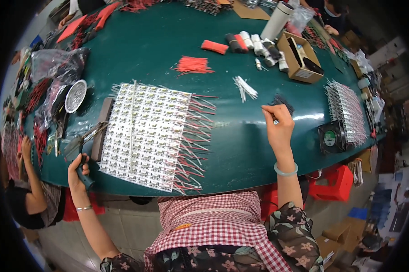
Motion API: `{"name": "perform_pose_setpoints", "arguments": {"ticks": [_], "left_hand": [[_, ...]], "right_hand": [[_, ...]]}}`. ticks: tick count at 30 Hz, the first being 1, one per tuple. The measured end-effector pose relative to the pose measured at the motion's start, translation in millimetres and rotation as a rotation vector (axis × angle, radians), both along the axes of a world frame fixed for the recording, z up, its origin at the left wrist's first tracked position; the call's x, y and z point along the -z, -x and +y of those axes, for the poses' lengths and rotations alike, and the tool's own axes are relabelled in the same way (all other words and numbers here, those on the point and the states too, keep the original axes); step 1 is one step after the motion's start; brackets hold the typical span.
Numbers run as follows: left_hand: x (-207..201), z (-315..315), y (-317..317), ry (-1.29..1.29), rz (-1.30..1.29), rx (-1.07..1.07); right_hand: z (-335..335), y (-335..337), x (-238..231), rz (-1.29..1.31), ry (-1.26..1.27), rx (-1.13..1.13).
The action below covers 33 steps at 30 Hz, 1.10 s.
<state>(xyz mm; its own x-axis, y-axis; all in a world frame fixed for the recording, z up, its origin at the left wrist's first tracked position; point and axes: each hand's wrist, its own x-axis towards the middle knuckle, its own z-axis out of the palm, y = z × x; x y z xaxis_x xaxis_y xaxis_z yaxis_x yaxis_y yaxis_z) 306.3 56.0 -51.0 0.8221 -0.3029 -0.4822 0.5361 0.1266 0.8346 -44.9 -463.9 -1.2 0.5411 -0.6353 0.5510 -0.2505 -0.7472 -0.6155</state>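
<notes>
My left hand (79, 168) is closed round the grip of a dark green soldering gun (73, 148), whose thin metal tip points toward the board panel. The white panel of small circuit boards (143, 131) lies in front of me, with red, white and black wires sticking out along its right edge. Thumb and forefinger of my right hand (280, 122) are pinched together above the table, close to a pile of short black wires (283, 102). Whatever the pinch may hold is too small to make out. Short white wires (245, 88) and red wires (194, 65) lie farther off.
A dark bar (102, 129) runs along the panel's left edge. Beyond it stands a foil-lined bowl (76, 96). To the right are a cardboard box (299, 61), a white cylinder (278, 20), a black fan (331, 137) and another wired panel (347, 111). Other people sit round the table.
</notes>
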Motion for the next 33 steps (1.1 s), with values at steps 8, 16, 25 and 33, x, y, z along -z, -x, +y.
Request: {"name": "perform_pose_setpoints", "arguments": {"ticks": [8,16,25,33], "left_hand": [[-20,-15,15,-0.643,-0.365,-0.084],[-22,-39,27,-1.457,-0.779,-0.021],[-40,-127,124,-1.121,-1.158,0.127],[-17,-155,162,-1.274,-1.230,0.265]], "right_hand": [[-44,20,32,0.316,0.306,0.252],[51,-40,-58,0.182,0.149,-0.581],[167,-88,-166,-0.562,0.297,-1.193],[151,-39,-185,-0.024,0.080,-1.187]]}}
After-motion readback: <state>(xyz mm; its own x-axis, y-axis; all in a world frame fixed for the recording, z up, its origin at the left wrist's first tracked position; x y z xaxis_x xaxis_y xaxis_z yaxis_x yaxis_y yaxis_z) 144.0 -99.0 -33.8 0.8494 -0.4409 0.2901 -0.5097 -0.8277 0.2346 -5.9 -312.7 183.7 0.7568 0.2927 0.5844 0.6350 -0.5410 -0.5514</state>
